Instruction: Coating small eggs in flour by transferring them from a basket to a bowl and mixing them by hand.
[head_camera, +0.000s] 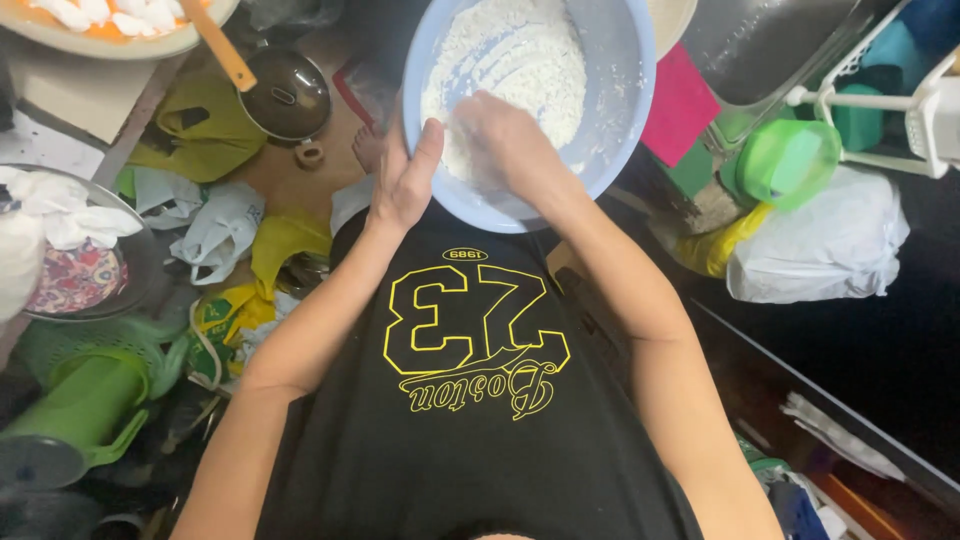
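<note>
A light blue plastic bowl (625, 70) sits in front of me, holding white flour or crumbly dough (520, 55). My left hand (405, 180) grips the bowl's near left rim, thumb up against the edge. Inside the bowl, my right hand (500, 135) is pressed down into the white mix with curled fingers. Whether it holds a clump, I cannot tell. My black shirt with yellow print fills the lower middle of the view.
A small pot with a glass lid (288, 95) and an orange-handled utensil (220, 48) lie at upper left. Green plastic jug (85, 400) lower left, metal bowl with cloths (70, 240) left. Pink board (680, 105), green lid (790, 160), white bag (820, 245) and white rack (900, 100) right.
</note>
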